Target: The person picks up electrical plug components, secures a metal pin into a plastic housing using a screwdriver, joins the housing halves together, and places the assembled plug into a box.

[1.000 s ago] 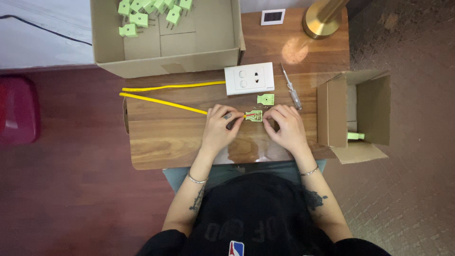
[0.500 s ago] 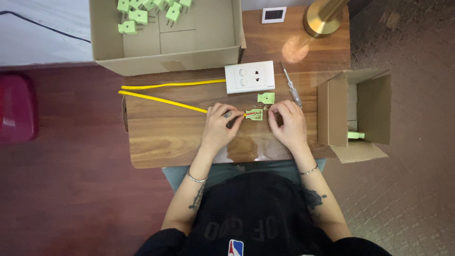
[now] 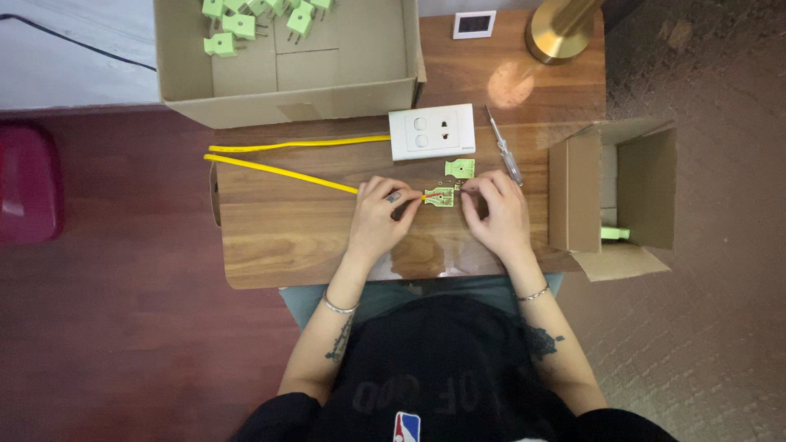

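An opened green plug body (image 3: 440, 196) lies on the wooden table (image 3: 278, 237) between my hands. My left hand (image 3: 378, 219) pinches the end of the yellow cable (image 3: 278, 169) where its red and yellow wires enter the plug. My right hand (image 3: 493, 211) has its fingertips at the plug's right edge, on a small part too tiny to make out. The green plug cover (image 3: 460, 168) rests just beyond the plug. A screwdriver (image 3: 503, 150) lies to the right of the cover.
A white wall socket plate (image 3: 431, 131) sits at the cable's far end. A large cardboard box (image 3: 286, 57) holds several green plugs (image 3: 237, 23). A smaller open box (image 3: 618, 196) stands at right, a brass lamp base (image 3: 561, 31) behind.
My right hand has shifted slightly left and up toward the plug's edge. My left hand keeps its hold on the cable end.
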